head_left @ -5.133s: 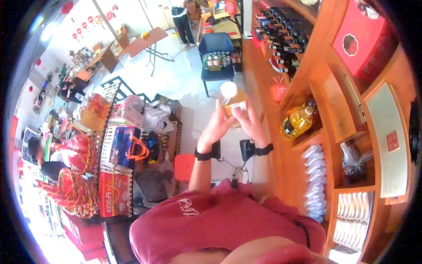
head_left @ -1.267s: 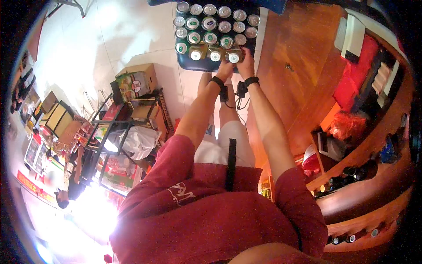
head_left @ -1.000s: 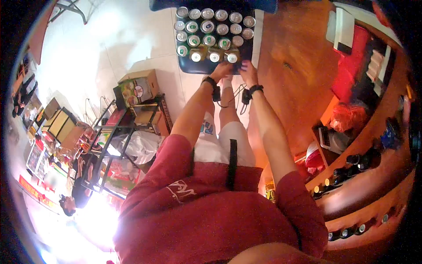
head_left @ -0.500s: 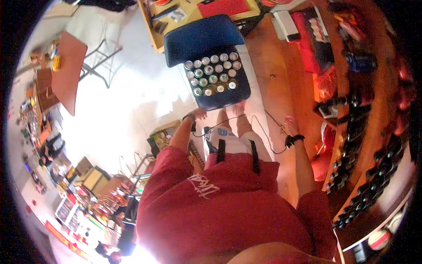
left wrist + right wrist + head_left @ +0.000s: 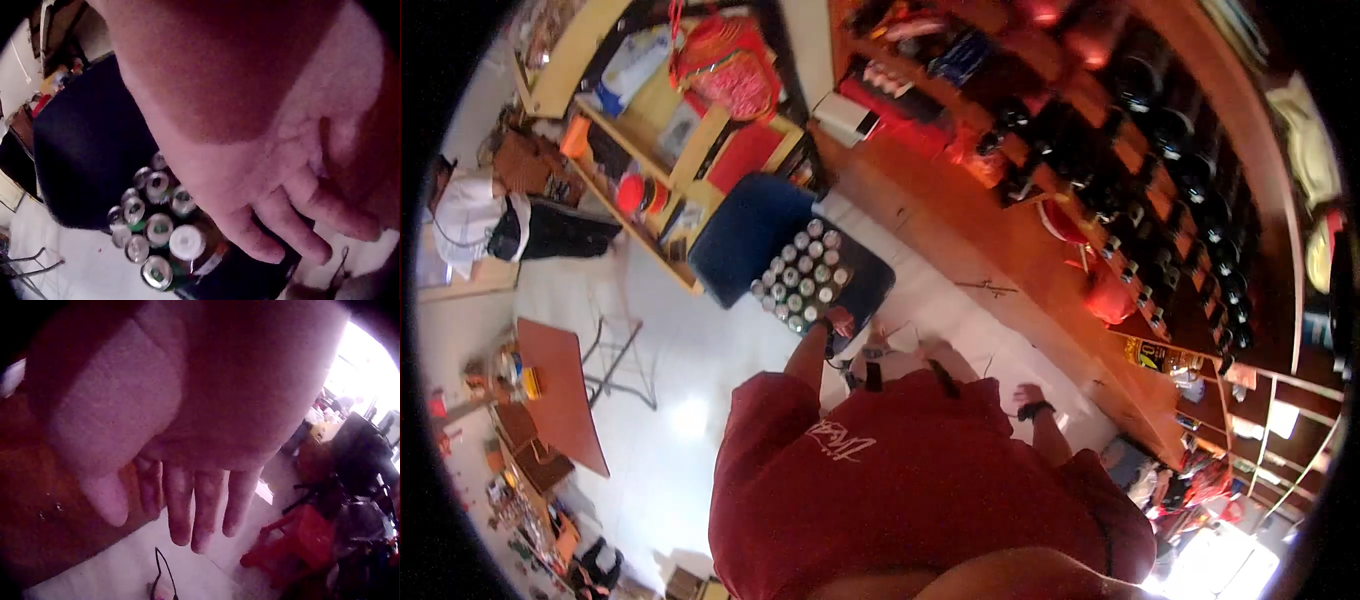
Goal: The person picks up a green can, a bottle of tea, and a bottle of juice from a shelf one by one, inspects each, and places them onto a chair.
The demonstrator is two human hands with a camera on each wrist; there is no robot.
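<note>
Several drink cans (image 5: pixel 785 275) stand upright in rows on the seat of a dark blue chair (image 5: pixel 745 235). Along the near side of the rows are bottles with white caps; one such bottle (image 5: pixel 187 242) shows amber liquid in the left wrist view, beside a silver-topped can (image 5: pixel 156 272). My left hand (image 5: pixel 838 321) hangs by the seat's near edge, close to the bottles, its fingers loosely bent around nothing. Off to the right of my legs, my right hand (image 5: pixel 1030 394) is held away from the chair. In the right wrist view its fingers (image 5: pixel 203 515) extend, holding nothing.
A long wooden counter (image 5: pixel 960 240) runs along the right, below racks of dark bottles (image 5: pixel 1135 180). A folding table (image 5: pixel 560 390) stands left, and a person (image 5: pixel 490 220) is behind it. A red stool (image 5: pixel 306 537) and a loose cable (image 5: pixel 164 569) are low down.
Both hands held a white-capped bottle earlier; it was set at the near row of the chair and let go. The hands have parted, the right swinging outward, and the view has turned.
</note>
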